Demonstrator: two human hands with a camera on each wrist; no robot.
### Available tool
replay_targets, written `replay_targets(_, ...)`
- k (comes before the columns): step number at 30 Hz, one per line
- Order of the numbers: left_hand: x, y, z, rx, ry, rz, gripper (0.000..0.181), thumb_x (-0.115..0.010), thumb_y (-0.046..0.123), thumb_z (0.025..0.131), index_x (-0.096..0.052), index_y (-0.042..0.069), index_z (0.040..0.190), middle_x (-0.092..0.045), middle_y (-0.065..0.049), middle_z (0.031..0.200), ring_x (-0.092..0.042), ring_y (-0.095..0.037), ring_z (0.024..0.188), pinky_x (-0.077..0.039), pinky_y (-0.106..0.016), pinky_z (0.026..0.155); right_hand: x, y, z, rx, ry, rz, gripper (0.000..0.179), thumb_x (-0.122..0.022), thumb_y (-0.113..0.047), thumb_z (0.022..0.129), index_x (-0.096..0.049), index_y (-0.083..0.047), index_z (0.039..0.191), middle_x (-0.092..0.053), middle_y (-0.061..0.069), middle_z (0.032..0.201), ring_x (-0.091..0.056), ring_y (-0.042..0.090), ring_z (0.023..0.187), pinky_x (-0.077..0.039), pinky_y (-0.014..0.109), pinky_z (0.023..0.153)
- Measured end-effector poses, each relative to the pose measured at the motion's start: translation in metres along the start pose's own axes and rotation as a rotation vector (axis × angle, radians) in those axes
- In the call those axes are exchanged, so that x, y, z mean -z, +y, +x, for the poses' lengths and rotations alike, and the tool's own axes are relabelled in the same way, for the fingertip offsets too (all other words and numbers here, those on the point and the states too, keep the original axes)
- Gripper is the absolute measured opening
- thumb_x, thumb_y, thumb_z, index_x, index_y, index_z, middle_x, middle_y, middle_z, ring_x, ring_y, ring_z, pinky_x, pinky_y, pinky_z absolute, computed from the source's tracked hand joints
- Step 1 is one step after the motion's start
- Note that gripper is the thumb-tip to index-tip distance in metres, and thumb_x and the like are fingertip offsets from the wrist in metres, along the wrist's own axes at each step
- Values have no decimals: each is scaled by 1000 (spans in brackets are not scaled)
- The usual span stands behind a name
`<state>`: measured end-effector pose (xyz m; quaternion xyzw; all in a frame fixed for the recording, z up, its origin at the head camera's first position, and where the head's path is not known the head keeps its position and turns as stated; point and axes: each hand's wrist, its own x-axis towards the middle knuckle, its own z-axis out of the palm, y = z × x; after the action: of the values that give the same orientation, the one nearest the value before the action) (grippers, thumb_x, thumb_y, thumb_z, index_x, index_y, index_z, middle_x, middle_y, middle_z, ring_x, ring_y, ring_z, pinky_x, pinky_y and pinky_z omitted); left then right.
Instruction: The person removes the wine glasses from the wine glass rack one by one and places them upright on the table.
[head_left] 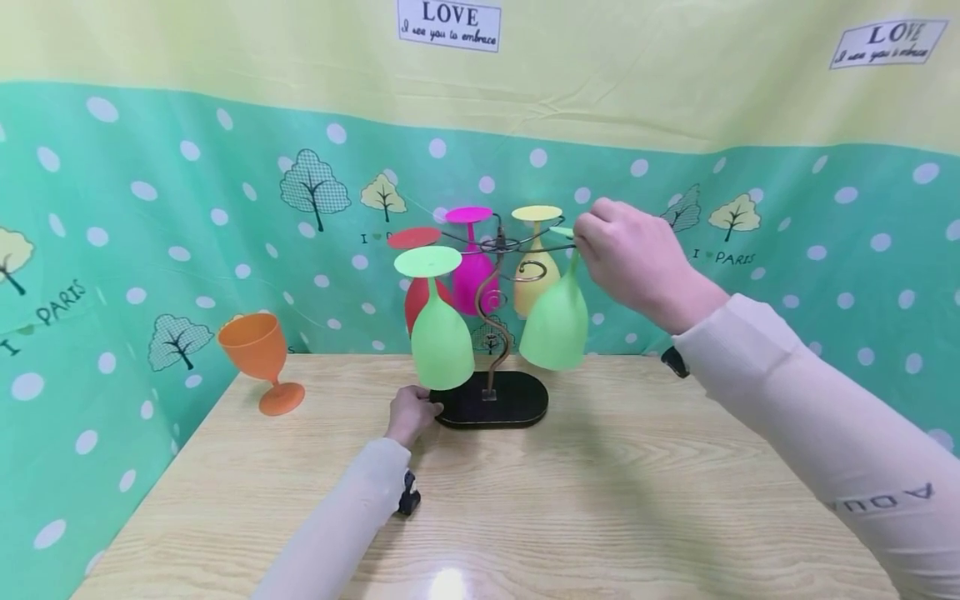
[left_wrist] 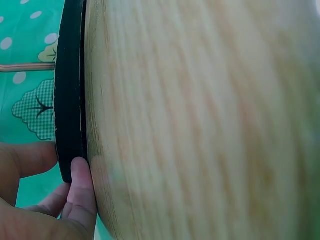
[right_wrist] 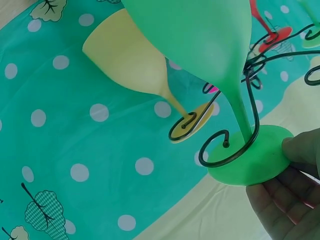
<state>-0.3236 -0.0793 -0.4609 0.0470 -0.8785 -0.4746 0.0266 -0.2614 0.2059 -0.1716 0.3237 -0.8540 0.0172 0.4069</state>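
Observation:
A wire glass rack with a curved metal stem and a black oval base stands on the table. My left hand pinches the left end of that base between thumb and fingers. At the rack's right side, a green goblet hangs upside down and tilted. My right hand pinches the rim of its foot; in the right wrist view its stem lies in the curl of a wire arm. Another green goblet, a red goblet, a magenta goblet and a yellow goblet hang inverted around the stem.
An orange goblet stands upright at the table's back left. The wooden table reaches back to a green and yellow patterned curtain, which also runs along the left side.

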Motion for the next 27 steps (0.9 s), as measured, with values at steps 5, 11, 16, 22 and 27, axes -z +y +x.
replay_targets(5, 0, -2, -1, -12, 5, 2, 30, -71, 6, 80, -67, -7, 107, -64, -25, 111, -59, -37, 104, -51, -45, 85, -2, -3, -1, 5, 4, 7, 14, -57, 0, 90, -63, -1, 78, -53, 8, 72, -48, 23, 61, -47, 36, 48)
replay_targets(11, 0, -2, -1, 3, 10, 4, 26, -71, 6, 81, -68, -6, 103, -66, -22, 106, -60, -33, 94, -51, -42, 77, -3, -7, 0, 20, 27, 19, 12, -58, -1, 90, -65, -1, 79, -55, 8, 73, -50, 23, 62, -49, 37, 50)
replay_targets(16, 0, -2, -1, 15, 10, 4, 29, -72, 8, 81, -66, -7, 106, -65, -23, 108, -59, -33, 95, -51, -43, 80, -2, -10, 1, 26, 39, 18, 14, -57, 0, 90, -63, -1, 78, -51, 7, 70, -46, 22, 59, -46, 35, 47)
replay_targets(22, 0, -1, -1, 10, 11, -13, 32, -72, 8, 81, -64, -8, 108, -65, -22, 106, -59, -32, 93, -51, -42, 79, -1, -13, 3, 36, 52, 11, 14, -58, 0, 89, -62, -2, 75, -46, 6, 67, -41, 20, 56, -40, 32, 44)
replay_targets(27, 0, -1, -2, -9, 20, -13, 27, -73, 7, 80, -66, -7, 102, -66, -18, 96, -59, -29, 85, -51, -39, 73, -2, -13, 7, 28, 60, 13, 18, -54, 1, 90, -59, -2, 74, -44, 6, 66, -39, 21, 57, -38, 31, 44)
